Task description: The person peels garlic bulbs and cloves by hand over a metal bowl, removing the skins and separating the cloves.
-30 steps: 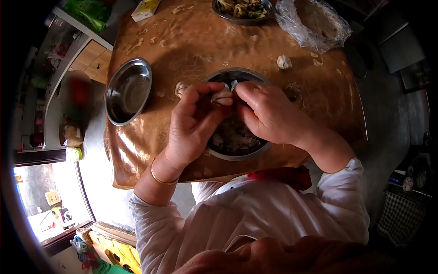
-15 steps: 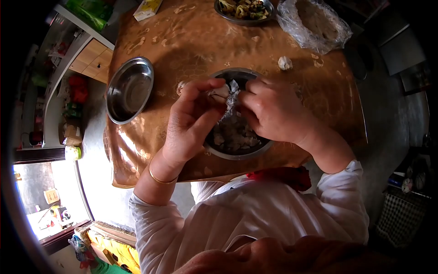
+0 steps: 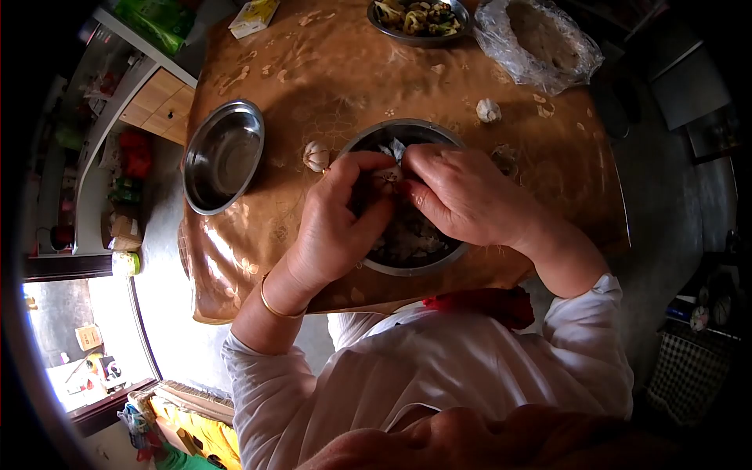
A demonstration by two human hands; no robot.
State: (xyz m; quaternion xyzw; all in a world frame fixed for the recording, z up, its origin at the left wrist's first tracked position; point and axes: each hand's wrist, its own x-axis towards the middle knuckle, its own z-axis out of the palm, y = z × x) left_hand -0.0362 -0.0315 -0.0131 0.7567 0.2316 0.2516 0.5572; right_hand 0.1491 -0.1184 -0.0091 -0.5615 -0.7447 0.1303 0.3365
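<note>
A garlic bulb (image 3: 385, 179) is held between my two hands, partly covered by the fingers. My left hand (image 3: 338, 215) is closed around its left side, with a bracelet on the wrist. My right hand (image 3: 471, 192) pinches at the bulb from the right, its fingertips mostly hidden. Both hands are over a metal bowl (image 3: 401, 271) with pale papery peelings (image 3: 411, 239) inside. A bit of peel (image 3: 397, 149) shows above the bulb. A whole garlic bulb (image 3: 316, 156) lies left of the bowl, and another garlic bulb (image 3: 488, 110) lies farther back on the right.
An oval metal basin (image 3: 225, 157) sits on the brown-covered table (image 3: 345, 66) at left. At the back stand a dish of food (image 3: 419, 35), a plastic-wrapped container (image 3: 540, 47) and a small yellow-white box (image 3: 253, 17). A shelf unit (image 3: 157, 102) borders the left side.
The bulb has tilted and dropped slightly lower between my hands. My right hand has closed in on it, and the strip of peel between the hands is now mostly covered.
</note>
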